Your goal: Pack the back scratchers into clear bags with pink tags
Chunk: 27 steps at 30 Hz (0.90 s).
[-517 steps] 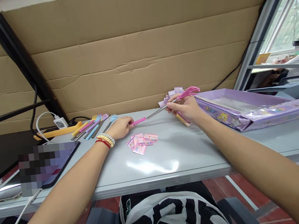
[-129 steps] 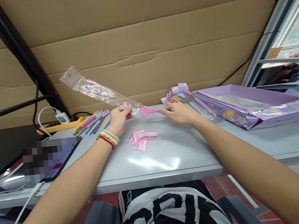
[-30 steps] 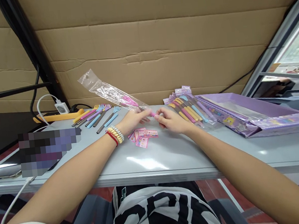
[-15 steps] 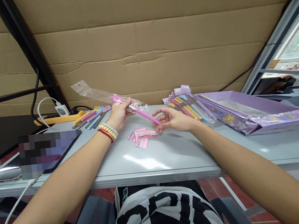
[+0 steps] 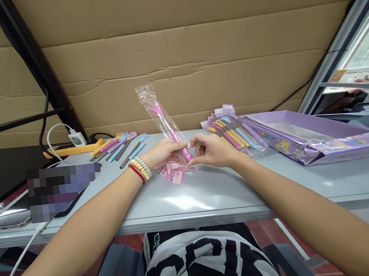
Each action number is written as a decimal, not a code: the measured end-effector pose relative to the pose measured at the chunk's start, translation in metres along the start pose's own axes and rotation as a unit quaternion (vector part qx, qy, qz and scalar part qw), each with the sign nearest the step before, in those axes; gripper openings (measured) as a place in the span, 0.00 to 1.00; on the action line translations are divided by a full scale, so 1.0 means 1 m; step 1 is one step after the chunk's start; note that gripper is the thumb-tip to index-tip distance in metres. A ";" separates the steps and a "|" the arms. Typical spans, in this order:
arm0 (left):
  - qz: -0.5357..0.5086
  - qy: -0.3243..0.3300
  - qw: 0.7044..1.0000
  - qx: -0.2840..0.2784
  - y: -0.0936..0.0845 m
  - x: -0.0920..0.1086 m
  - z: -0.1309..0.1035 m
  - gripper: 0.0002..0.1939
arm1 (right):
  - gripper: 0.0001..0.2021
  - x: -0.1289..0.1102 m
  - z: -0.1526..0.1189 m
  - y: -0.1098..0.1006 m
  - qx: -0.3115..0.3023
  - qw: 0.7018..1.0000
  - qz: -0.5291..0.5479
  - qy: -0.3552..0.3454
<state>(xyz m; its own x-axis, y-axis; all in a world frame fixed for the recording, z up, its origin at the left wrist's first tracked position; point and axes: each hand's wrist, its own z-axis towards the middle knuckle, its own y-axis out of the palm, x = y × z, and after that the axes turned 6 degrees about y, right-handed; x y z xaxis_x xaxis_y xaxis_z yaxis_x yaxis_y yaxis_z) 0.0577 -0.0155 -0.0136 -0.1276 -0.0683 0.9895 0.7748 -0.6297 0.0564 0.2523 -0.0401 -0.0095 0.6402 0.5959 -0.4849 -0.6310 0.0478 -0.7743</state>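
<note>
Left hand, its grip closed on the bag, should hold the scratcher straight within; right hand, pinch unclear, best keeps the lower end flat.

The bag in your left hand is thin, shiny, see-through plastic. The table under that hand is smooth and shiny. Past it, the wall is dull, creased cardboard.
</note>
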 end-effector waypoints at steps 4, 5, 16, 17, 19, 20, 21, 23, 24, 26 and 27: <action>-0.001 -0.022 0.999 -0.033 0.006 -0.003 -0.001 0.13 | 0.26 0.002 0.000 0.002 0.023 0.999 -0.022 -0.032; -0.008 -0.024 0.999 -0.033 0.006 -0.003 -0.001 0.14 | 0.28 0.002 0.000 0.003 0.020 0.999 -0.019 -0.037; 0.002 -0.021 0.999 0.036 0.007 -0.004 0.002 0.11 | 0.24 -0.002 0.002 0.015 -0.051 0.999 0.000 -0.005; -0.006 -0.001 0.998 0.061 0.008 -0.003 0.003 0.11 | 0.23 -0.002 0.002 0.014 -0.048 0.999 0.001 -0.004; -0.021 0.034 0.993 0.107 0.009 -0.001 0.003 0.12 | 0.23 -0.002 0.003 0.013 -0.042 0.999 0.006 0.001; -0.028 0.046 0.991 0.119 0.009 -0.001 0.004 0.12 | 0.24 -0.002 0.003 0.012 -0.040 0.999 0.009 0.003; -0.035 0.054 0.990 0.125 0.009 0.000 0.004 0.11 | 0.24 -0.002 0.003 0.012 -0.039 0.999 0.012 0.004; -0.051 0.066 0.988 0.129 0.008 0.001 0.004 0.11 | 0.25 -0.002 0.003 0.012 -0.039 0.999 0.015 0.002; -0.054 0.067 0.988 0.130 0.007 0.001 0.004 0.11 | 0.25 -0.002 0.003 0.012 -0.039 0.999 0.016 -0.001; -0.046 0.064 0.988 0.134 0.007 0.001 0.004 0.10 | 0.24 -0.001 0.002 0.013 -0.036 0.999 0.014 -0.007; -0.038 0.061 0.988 0.134 0.007 0.002 0.004 0.10 | 0.24 -0.001 0.001 0.013 -0.032 0.999 0.011 -0.010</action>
<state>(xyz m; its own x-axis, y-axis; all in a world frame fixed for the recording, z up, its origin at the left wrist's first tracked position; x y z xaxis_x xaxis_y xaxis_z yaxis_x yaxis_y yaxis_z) 0.0650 -0.0172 -0.0112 -0.2529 -0.1316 0.9585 0.8942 -0.4101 0.1797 0.2423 -0.0391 -0.0186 0.6175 0.6124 -0.4936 -0.6145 -0.0162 -0.7888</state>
